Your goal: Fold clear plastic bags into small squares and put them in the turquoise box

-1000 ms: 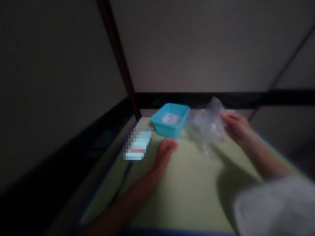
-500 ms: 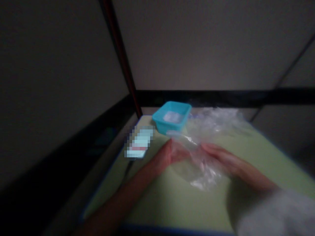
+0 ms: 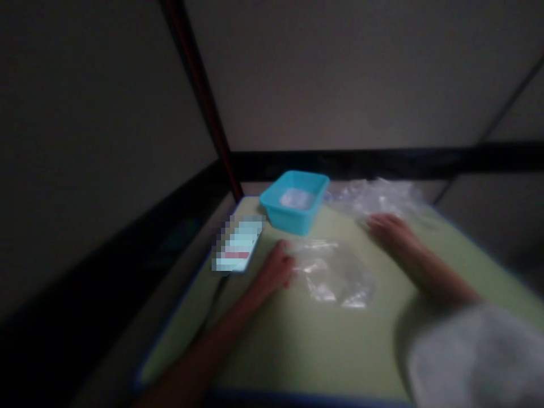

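Observation:
A clear plastic bag (image 3: pixel 335 277) lies spread over the middle of the light green table. My left hand (image 3: pixel 280 265) is closed on the left edge of this bag, with the fingers curled. Farther back on the right, my right hand (image 3: pixel 391 229) is at the front edge of a heap of crumpled clear plastic bags (image 3: pixel 378 195). Its fingers are blurred, and whether they grip any of the plastic cannot be made out.
A turquoise plastic basket (image 3: pixel 283 218) stands at the back of the table (image 3: pixel 306 351), with something whitish inside. Left of it lies a lit phone (image 3: pixel 240 249), its screen pixelated, with a dark cable (image 3: pixel 216 297) running toward me. Walls rise behind and to the left.
My right hand has left the clear bag and moved back and right to the plastic heap. My left hand still holds the bag, which now lies flatter on the table.

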Motion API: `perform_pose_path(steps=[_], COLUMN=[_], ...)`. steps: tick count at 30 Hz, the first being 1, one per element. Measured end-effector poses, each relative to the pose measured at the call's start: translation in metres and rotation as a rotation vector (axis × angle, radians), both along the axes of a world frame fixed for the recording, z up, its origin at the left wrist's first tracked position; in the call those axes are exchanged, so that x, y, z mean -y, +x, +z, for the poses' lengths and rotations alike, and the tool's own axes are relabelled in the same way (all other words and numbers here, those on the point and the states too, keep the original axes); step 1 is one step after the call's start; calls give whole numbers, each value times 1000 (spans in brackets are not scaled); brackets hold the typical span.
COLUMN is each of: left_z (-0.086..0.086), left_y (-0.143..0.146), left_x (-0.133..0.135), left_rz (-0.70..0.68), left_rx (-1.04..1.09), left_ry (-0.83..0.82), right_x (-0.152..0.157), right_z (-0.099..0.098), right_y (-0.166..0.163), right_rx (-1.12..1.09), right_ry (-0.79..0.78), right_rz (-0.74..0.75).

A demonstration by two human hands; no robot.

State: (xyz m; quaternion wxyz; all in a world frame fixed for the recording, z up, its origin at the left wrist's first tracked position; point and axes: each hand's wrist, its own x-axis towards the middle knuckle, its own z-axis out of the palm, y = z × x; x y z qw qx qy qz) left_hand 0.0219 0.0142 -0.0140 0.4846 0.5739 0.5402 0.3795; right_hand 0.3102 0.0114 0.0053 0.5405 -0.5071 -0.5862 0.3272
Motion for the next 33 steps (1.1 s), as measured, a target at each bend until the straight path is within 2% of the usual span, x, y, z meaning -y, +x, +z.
perform_pose_path(steps=[4,7,9,12,15,18,23,25,33], left_z=[6,10,11,10,7,2,0,2,7], left_y=[-3,-2,1,8,14,18,17,15,13], left_x=[0,5,11,21,28,28,26,28,35], left_rz=[61,116,100,-95,-364,-554,-659,-680,-711], left_rx=[-74,-239,-402,-543,-582,-624,-731,-751,-760], left_ry=[46,252,498,732,747,709,658,650,660], right_x=[-8,-2,9,25,28,23,15,13,-1], right_z=[2,13,18,13,-1,-10,-5,-5,-3], right_y=[7,-4,-19,-39,-48,-48,-43,-42,-18], right_rx=[79,295,492,726,818,721,101,-64,-152], right_ry=[-19,72,112,112,61,-12,-212,-285,-238], right_rz=[-264,-235,-105,86,155,150,153,177,169])
